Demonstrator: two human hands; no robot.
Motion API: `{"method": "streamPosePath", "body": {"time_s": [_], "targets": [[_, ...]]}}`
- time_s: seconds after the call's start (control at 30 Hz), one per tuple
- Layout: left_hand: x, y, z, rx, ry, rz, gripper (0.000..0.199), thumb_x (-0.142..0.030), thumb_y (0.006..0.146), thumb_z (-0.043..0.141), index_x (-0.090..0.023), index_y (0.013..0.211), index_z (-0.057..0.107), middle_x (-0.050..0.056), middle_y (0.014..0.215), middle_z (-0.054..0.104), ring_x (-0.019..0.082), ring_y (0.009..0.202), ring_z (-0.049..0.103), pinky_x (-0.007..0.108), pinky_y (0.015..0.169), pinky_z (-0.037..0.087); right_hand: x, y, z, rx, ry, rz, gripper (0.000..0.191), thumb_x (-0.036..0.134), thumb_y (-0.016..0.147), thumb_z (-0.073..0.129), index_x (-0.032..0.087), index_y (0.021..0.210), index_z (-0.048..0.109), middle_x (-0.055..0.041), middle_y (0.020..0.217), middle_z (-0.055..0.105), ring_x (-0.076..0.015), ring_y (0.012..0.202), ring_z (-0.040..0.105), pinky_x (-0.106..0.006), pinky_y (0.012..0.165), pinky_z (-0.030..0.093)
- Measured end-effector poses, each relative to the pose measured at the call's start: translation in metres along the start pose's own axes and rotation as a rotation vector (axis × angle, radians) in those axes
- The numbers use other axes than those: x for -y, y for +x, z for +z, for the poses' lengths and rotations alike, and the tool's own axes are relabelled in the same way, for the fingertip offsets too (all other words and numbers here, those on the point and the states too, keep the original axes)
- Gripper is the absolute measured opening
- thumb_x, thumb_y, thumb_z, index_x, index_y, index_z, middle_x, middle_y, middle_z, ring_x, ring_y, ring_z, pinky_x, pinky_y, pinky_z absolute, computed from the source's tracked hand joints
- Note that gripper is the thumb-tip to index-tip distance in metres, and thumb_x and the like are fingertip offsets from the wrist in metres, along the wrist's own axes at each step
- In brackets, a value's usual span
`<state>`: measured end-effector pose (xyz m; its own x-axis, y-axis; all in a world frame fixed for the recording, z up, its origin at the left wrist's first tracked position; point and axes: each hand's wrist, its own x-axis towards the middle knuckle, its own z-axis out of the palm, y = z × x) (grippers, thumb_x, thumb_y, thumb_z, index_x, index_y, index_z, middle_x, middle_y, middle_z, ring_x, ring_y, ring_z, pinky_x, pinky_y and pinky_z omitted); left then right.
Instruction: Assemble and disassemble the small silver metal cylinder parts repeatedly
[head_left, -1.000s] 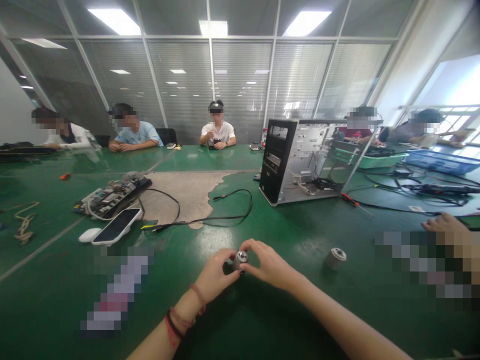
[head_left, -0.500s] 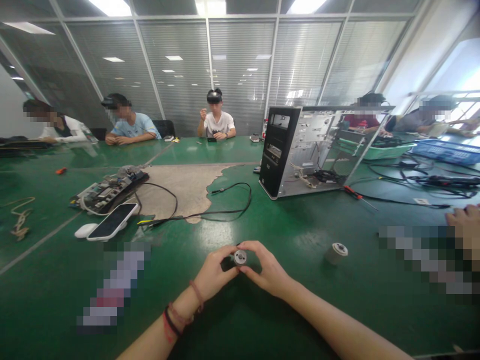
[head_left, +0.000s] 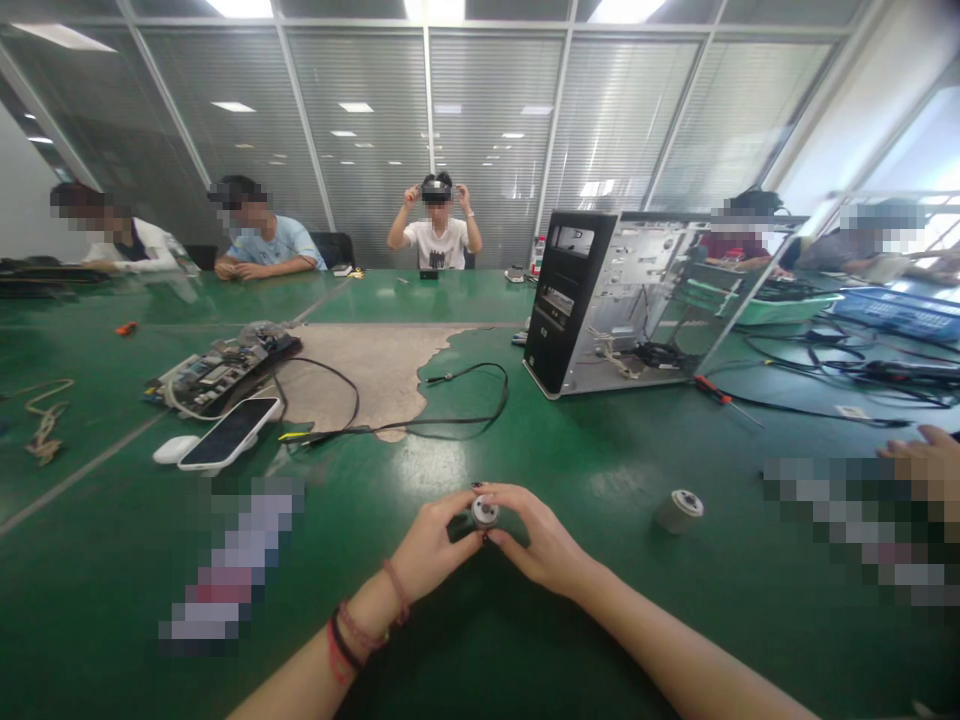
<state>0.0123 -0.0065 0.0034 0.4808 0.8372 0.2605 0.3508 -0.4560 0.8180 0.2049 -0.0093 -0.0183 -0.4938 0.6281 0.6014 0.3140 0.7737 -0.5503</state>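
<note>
Between my two hands, low in the middle of the head view, is a small round metal part with a pale top and dark holes. My left hand curves round its left side, thumb and fingers touching it. My right hand closes on it from the right, fingertips meeting those of the left. A second, similar metal cylinder stands upright on the green table, to the right of my right hand.
Beyond my hands lie a black cable, a phone, a circuit board assembly and an open computer case. A screwdriver is beside the case. Another person's hand is at the right edge. Several people sit around the table.
The view has shifted slightly. Both my hands still hold the metal part, my right fingers a little further over it. The person opposite has raised both hands to their headset.
</note>
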Motion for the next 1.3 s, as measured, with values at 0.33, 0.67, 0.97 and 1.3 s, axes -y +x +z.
{"method": "streamPosePath", "body": {"time_s": [0.33,0.67,0.97,1.3], "targets": [[0.002,0.003,0.005,0.085,-0.353,-0.18,0.029,-0.026,0.076,0.067,-0.01,0.1,0.062,0.007,0.088,0.068,0.019,0.081,0.063,0.029,0.075,0.048,-0.004,-0.002,0.002,-0.006,0.083,0.197,0.034,0.027,0.087,0.053,0.023,0.12,0.045,-0.0077,0.114,0.06,-0.0202,0.108,0.056,-0.036,0.092,0.045],[0.011,0.006,0.005,0.124,-0.783,-0.418,0.041,-0.039,0.071,0.072,-0.008,0.096,0.062,0.005,0.074,0.066,0.015,0.061,0.062,0.027,0.062,0.049,0.001,0.005,-0.003,0.09,0.431,0.309,0.048,0.036,0.085,0.056,0.023,0.128,0.04,-0.0069,0.115,0.056,-0.0201,0.104,0.055,-0.038,0.092,0.044],[0.001,0.002,0.0,0.139,-0.953,-0.581,0.038,-0.042,0.076,0.067,-0.005,0.086,0.064,0.009,0.072,0.068,0.016,0.063,0.065,0.028,0.067,0.049,-0.003,0.005,0.004,0.062,0.628,0.422,0.054,0.037,0.073,0.07,0.02,0.12,0.047,-0.0079,0.112,0.056,-0.0221,0.103,0.056,-0.039,0.091,0.044],[0.003,0.001,-0.003,0.223,-1.018,-0.594,0.042,-0.047,0.087,0.048,-0.008,0.089,0.064,0.013,0.082,0.073,0.019,0.073,0.067,0.03,0.075,0.045,-0.003,0.005,0.014,-0.067,0.993,0.649,0.05,0.049,0.069,0.07,0.018,0.106,0.053,-0.0074,0.102,0.063,-0.0207,0.095,0.06,-0.037,0.089,0.043]]}}
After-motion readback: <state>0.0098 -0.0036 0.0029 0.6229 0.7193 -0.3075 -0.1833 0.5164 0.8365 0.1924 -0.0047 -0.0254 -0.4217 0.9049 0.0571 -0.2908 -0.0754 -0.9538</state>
